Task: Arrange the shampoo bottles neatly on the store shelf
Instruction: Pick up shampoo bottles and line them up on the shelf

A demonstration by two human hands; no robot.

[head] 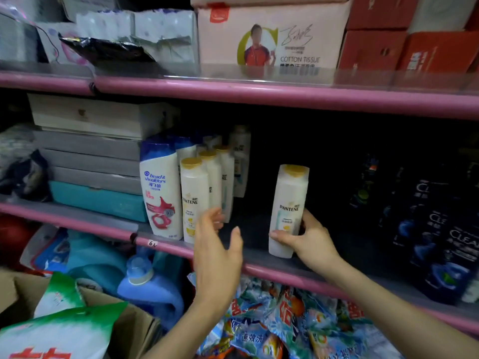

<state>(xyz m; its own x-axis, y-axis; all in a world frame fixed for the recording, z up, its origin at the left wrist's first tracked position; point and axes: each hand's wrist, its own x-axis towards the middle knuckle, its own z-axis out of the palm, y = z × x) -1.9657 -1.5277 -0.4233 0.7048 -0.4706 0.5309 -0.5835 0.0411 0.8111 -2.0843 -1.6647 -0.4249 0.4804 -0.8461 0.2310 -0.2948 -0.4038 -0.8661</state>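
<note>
The right hand point(304, 238) grips the lower part of a white Pantene bottle point(289, 209), standing upright alone on the middle shelf point(272, 270), well apart from a row of yellow-capped Pantene bottles point(201, 187) at left. The left hand point(217, 251), fingers relaxed and holding nothing, hovers just in front of that row. A Head & Shoulders bottle point(162, 189) stands beside stacked boxes point(90, 149). Dark Clear bottles point(440, 237) fill the right. A "Cotton Tissue" carton point(272, 35) sits above pink shelf edging.
</note>
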